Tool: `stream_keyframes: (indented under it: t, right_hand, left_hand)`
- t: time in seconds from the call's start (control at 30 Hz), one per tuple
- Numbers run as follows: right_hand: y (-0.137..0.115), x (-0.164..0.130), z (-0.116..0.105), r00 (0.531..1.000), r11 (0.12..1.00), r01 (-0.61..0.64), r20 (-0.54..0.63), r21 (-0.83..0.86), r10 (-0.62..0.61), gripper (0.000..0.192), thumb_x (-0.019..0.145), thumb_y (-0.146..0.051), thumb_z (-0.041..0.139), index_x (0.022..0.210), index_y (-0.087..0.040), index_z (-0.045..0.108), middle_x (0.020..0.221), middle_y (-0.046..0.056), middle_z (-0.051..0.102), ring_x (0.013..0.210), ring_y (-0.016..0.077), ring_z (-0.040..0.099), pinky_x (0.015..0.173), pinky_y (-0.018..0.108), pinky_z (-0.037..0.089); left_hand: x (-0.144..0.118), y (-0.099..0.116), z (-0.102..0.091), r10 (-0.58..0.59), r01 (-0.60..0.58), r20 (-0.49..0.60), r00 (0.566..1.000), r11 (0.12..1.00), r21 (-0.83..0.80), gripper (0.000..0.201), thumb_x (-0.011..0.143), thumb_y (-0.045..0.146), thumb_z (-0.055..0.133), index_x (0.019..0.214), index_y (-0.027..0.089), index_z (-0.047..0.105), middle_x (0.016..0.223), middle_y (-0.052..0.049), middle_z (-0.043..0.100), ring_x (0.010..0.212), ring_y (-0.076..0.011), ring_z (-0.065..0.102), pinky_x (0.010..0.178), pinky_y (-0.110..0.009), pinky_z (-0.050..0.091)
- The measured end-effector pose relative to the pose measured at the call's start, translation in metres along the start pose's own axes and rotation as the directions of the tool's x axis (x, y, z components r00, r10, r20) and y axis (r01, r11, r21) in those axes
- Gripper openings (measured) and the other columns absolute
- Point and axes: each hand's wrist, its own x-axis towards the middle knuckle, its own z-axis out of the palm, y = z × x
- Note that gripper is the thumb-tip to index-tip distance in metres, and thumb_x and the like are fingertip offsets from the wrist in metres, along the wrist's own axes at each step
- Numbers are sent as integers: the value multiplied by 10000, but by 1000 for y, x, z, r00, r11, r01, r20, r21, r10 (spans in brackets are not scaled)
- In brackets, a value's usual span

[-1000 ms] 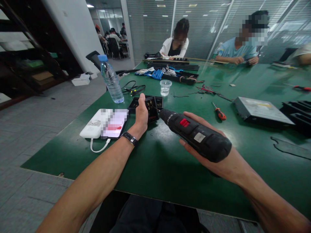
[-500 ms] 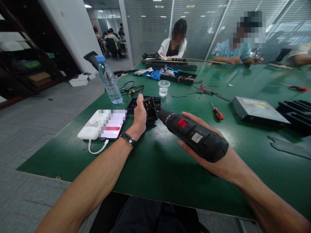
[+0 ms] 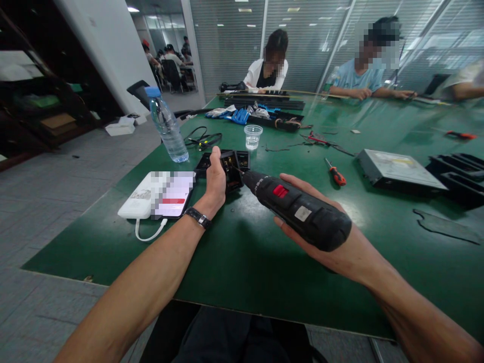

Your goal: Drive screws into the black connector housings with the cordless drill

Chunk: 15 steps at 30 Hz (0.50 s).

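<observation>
- The right hand (image 3: pixel 333 247) wraps around a black electric screwdriver with a red switch (image 3: pixel 297 209), near and right.
- The left hand (image 3: pixel 215 182) grips a black plastic component (image 3: pixel 229 164) on the green table (image 3: pixel 245 262); the driver's tip meets it.
- Farther left stands 1 clear plastic water bottle (image 3: pixel 166 126).

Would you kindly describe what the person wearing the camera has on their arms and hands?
Both forearms are bare, with no sleeves or gloves in view. The left hand has a dark wristwatch with a metal clasp on its wrist. The right hand wears nothing visible, no rings or bands.
</observation>
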Motion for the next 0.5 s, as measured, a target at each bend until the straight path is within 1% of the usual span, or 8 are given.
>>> stream_keyframes:
  t: [0.13,0.23,0.33,0.5]
  right_hand:
    - [1,0,0,1000,1000,-3,5,-8,3,877,930,-221,830,1761,-239,551,1581,154,800,1338,370,839,1080,473,737]
    - [2,-1,-1,1000,1000,10,4,-17,-9,890,924,-205,824,1767,-247,544,1606,150,786,1372,374,824,1122,487,719]
    - [3,-1,-1,1000,1000,18,-4,-17,-18,881,927,-209,827,1762,-230,546,1620,158,776,1416,375,803,1138,487,711]
    - [3,-1,-1,1000,1000,18,1,-11,-18,899,913,-188,830,1764,-228,539,1651,163,754,1440,377,789,1141,481,709]
  left_hand:
    - [0,0,0,-14,14,0,1000,1000,-10,746,982,968,613,1119,249,751,1171,-136,827,1283,-360,827,1068,-488,702]
    - [1,-1,0,-27,27,0,1000,1000,-12,749,990,964,599,1079,237,755,1141,-146,831,1275,-373,831,1056,-495,707]
    - [2,-3,0,-36,36,7,999,999,-14,751,1000,959,587,1068,232,761,1128,-145,835,1262,-358,836,1052,-481,706]
    - [3,-5,-1,-4,5,13,1000,1000,-26,750,988,962,610,1111,237,761,1158,-136,833,1255,-334,834,1065,-468,695]
